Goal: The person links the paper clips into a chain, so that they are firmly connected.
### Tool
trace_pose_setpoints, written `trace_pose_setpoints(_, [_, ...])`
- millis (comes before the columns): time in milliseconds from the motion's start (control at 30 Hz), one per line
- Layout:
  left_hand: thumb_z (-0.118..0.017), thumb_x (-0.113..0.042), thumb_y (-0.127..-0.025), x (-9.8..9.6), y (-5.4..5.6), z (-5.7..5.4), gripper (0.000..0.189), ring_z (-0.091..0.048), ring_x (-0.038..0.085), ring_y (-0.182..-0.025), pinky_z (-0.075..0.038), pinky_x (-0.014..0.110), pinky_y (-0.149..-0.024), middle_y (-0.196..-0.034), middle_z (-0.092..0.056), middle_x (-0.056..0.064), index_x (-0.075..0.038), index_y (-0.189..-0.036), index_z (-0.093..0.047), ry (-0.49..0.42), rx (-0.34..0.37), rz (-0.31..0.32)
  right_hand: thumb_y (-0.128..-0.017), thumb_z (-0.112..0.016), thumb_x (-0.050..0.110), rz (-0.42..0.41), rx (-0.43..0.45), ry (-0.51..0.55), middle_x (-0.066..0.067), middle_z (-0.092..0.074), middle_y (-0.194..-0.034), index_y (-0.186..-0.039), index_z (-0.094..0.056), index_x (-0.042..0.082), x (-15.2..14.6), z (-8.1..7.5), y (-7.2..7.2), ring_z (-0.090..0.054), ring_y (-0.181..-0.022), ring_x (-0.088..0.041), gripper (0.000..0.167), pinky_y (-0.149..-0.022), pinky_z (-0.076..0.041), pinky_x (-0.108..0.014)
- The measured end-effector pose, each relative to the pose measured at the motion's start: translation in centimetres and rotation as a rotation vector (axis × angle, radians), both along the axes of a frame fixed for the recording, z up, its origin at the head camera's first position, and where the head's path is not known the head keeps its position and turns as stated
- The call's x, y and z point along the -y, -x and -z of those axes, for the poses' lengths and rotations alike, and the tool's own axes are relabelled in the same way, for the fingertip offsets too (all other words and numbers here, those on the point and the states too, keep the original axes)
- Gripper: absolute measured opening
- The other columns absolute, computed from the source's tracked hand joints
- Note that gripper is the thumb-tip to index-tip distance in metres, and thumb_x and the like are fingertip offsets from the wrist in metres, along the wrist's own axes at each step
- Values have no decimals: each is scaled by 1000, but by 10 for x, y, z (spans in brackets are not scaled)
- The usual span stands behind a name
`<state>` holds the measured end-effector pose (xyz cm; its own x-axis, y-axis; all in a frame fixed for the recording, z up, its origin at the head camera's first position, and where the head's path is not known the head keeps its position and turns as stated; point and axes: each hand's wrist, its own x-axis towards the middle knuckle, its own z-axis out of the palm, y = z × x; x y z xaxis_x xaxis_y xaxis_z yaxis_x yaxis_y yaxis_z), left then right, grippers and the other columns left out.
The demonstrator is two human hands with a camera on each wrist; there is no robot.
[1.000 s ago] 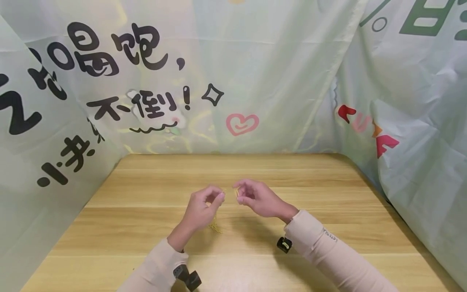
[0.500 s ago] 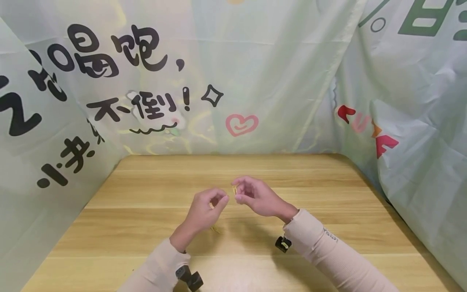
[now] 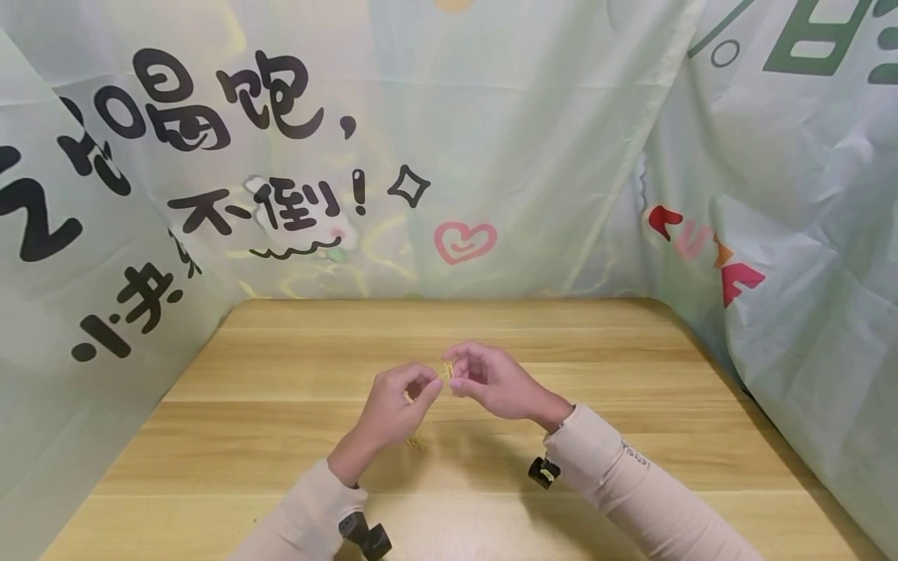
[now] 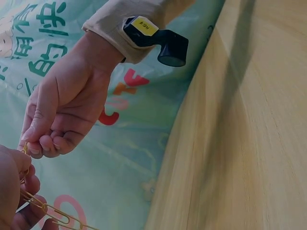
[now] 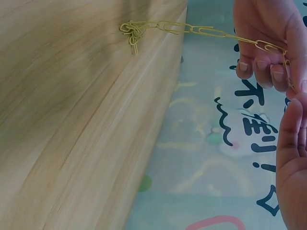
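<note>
My left hand (image 3: pixel 394 401) pinches the upper end of a gold paper clip chain (image 5: pixel 206 31) between thumb and fingertips. From there the linked clips run down past the curled fingers to a small heap (image 5: pixel 133 32) on the table. Opposite it, my right hand (image 3: pixel 501 382) pinches a single gold paper clip (image 3: pixel 450 370), held upright between thumb and forefinger. In the head view this clip meets the left fingertips above the tabletop. The left wrist view shows both hands' fingertips close together, with more chain links (image 4: pixel 62 215) hanging below. Fingers partly hide where the clips meet.
The wooden table (image 3: pixel 281 460) spreads under both hands, its far edge against a printed cloth backdrop (image 3: pixel 547 156). More cloth hangs at the left and right sides. A black wrist camera (image 3: pixel 365 535) sits on the left sleeve, another camera (image 3: pixel 543 471) on the right.
My left hand has moved slightly right, narrowing the gap between the hands. The paper clip in my right hand now meets the left fingertips, after standing apart from them before.
</note>
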<state>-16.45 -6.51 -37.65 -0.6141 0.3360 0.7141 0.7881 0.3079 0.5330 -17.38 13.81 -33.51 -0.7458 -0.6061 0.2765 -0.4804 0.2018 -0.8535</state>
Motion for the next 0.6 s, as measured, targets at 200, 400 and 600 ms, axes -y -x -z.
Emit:
trace_pose_setpoints(200, [-63,-4,-89,0,0,0,7,-53,8,-61,-50,27,-54,-70,-60,-2,-3,-82,-65,-9,27,-16,-91,-60,-5,-15,23,-23,-6,-59,-85,-122,-52,-8,1,0,-2,-58,-74,-15,32,-71,-54,-35])
trace_pose_setpoints(400, [-65,-1,-87,0,0,-1,8,-53,9,-59,-50,26,-53,-67,-60,-2,-4,-80,-65,-20,41,-44,-91,-60,-4,-41,24,-40,-6,-60,-85,-121,-50,-7,-1,-1,-4,-59,-73,-20,31,-68,-52,-27])
trace_pose_setpoints(600, [-64,-3,-88,1,1,1,8,-53,7,-60,-50,24,-53,-68,-60,-3,-4,-81,-66,-15,39,-24,-90,-58,-8,53,-117,-2,-6,-59,-82,-112,-48,-3,-6,-5,0,-57,-70,-15,25,-69,-51,-29])
